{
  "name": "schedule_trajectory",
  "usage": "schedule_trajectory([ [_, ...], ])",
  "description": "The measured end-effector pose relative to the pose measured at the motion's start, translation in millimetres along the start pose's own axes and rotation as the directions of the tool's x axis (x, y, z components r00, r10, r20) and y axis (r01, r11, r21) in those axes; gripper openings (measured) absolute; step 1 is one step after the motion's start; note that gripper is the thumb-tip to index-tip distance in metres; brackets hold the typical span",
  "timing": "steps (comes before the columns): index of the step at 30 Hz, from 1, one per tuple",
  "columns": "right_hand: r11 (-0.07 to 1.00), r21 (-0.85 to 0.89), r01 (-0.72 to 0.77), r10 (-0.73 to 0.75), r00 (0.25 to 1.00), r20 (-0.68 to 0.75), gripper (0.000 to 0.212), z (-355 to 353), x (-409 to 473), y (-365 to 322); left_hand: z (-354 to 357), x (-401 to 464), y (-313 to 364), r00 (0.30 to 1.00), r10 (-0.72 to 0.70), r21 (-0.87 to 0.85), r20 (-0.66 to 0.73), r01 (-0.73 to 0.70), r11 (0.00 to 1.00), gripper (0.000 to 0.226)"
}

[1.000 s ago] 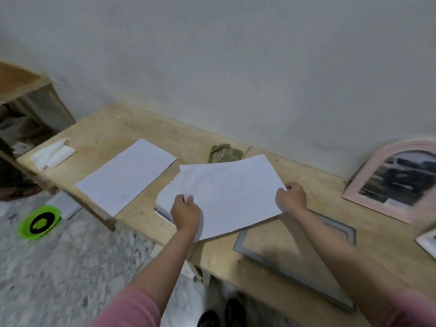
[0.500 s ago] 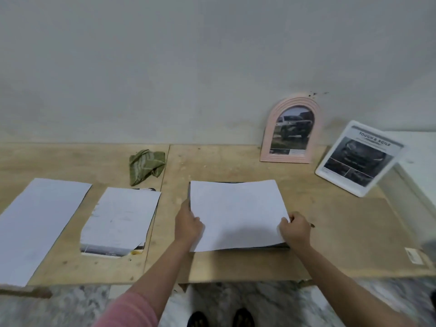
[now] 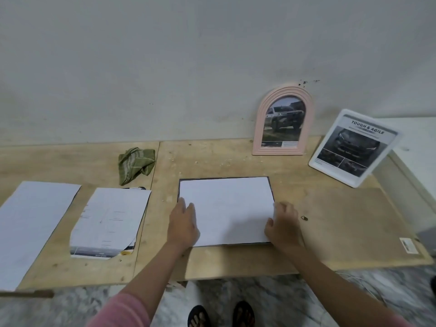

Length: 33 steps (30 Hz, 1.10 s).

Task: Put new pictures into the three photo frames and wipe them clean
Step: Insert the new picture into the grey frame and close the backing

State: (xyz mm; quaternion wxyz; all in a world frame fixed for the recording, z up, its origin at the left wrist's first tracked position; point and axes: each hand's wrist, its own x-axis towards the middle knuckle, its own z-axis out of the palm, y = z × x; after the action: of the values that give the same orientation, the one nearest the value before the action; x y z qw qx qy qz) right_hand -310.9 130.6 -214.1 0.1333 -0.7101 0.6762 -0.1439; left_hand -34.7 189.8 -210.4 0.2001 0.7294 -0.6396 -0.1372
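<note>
At nine o'clock a long white sheet (image 3: 33, 227) lies flat on the table (image 3: 342, 220), running off its front edge. Just right of it sits a second sheet (image 3: 109, 220) with rounded lower corners and a printed strip along its bottom; it covers other paper whose edges peek out. Past that, at eleven o'clock, a crumpled green cloth (image 3: 135, 164) rests near the wall.

Dead ahead my paper (image 3: 226, 208) lies face down on a dark frame (image 3: 272, 188), of which only a thin edge shows along the top, the right and the bottom. My left hand (image 3: 183, 226) lies flat on the paper's left edge, fingers stretched forward and close together, pressing down, gripping nothing. My right hand (image 3: 283, 226) sits at the paper's right edge with fingers curled; the edge lifts slightly against them, but I cannot tell whether I am pinching it or only nudging it.

Just right of that hand lies a small dark clip (image 3: 304, 218). At one o'clock a pink arched frame (image 3: 283, 151) with a car picture leans on the wall. At two o'clock a white frame (image 3: 354, 147) holding a car advert stands tilted. Near the table's front right corner is a barcode sticker (image 3: 408, 245).
</note>
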Motion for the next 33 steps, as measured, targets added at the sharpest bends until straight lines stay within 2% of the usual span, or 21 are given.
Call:
schedule_trajectory([
  [4,0.98,-0.073,0.187,-0.18,0.98,0.089,0.053,8.8,18.0,-17.8,3.7,9.1,-5.5,0.999,0.048,0.03,0.026,-0.049,0.998,0.015],
  [8,0.962,-0.161,0.219,-0.179,0.957,0.229,0.057,21.2,33.3,-26.7,4.0,20.0,-5.1,0.998,0.045,0.074,0.034,-0.048,0.996,0.007],
  [10,0.96,-0.187,0.21,-0.162,0.957,0.242,0.061,26.1,41.1,-28.7,7.4,26.6,-7.7,0.998,0.05,0.123,0.047,-0.055,0.991,0.021],
  [13,0.955,-0.2,0.221,-0.168,0.953,0.253,0.064,30.0,53.5,-30.4,12.7,36.9,-8.3,0.99,0.054,0.176,0.128,-0.076,0.981,0.054],
  [17,0.952,-0.17,0.254,-0.2,0.938,0.284,0.072,35.0,60.7,-29.8,17.0,47.6,-1.5,0.969,-0.012,0.197,0.246,-0.038,0.98,0.085],
  [21,0.953,-0.176,0.247,-0.196,0.944,0.267,0.072,42.4,57.0,-25.1,25.6,49.6,-5.2,0.953,-0.035,0.288,0.301,-0.056,0.956,0.091],
  [23,0.953,-0.177,0.247,-0.193,0.942,0.275,0.073,43.6,55.0,-23.9,29.4,47.1,-8.0,0.96,-0.011,0.317,0.28,-0.082,0.945,0.09],
  [30,0.96,-0.129,0.248,-0.213,0.948,0.234,0.083,35.6,42.7,-29.8,20.3,37.8,-1.8,0.973,-0.013,0.265,0.229,-0.049,0.963,0.091],
  [33,0.94,-0.146,0.307,-0.261,0.927,0.267,0.085,37.8,17.7,-31.8,16.0,16.3,4.2,0.967,0.044,0.248,0.25,-0.107,0.963,0.092],
])
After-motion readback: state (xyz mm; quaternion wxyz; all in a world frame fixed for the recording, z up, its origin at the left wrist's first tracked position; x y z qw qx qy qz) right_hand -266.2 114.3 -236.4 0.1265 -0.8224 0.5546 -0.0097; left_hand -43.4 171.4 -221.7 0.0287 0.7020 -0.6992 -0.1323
